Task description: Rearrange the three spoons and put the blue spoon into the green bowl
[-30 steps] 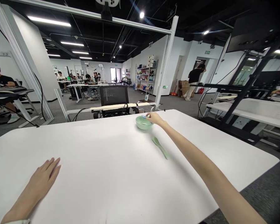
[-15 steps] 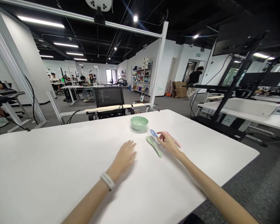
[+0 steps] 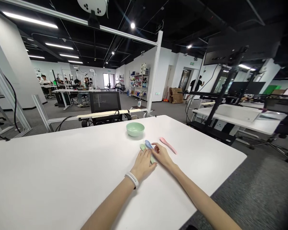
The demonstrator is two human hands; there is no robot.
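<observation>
Green bowl [image 3: 135,129] sits on the counter [image 3: 62,169] with no spoon in it yet, left hand [image 3: 142,165] lying open over the green spoon [image 3: 153,159], right hand's fingers [image 3: 155,146] right at the blue spoon [image 3: 148,144], hold unclear, and the pink spoon [image 3: 168,145] lying free just beside!

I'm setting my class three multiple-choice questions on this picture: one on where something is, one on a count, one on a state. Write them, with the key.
1. How does the bowl stand? A upright B upside down C on its side
2. Where is the pink spoon? A in the bowl B right of the right hand C behind the bowl
3. How many spoons show? A two B four C three

1 A: its hollow faces up.
2 B: it lies past those fingers.
3 C: the blue spoon, the green spoon, partly under the left hand, and the pink.
</observation>
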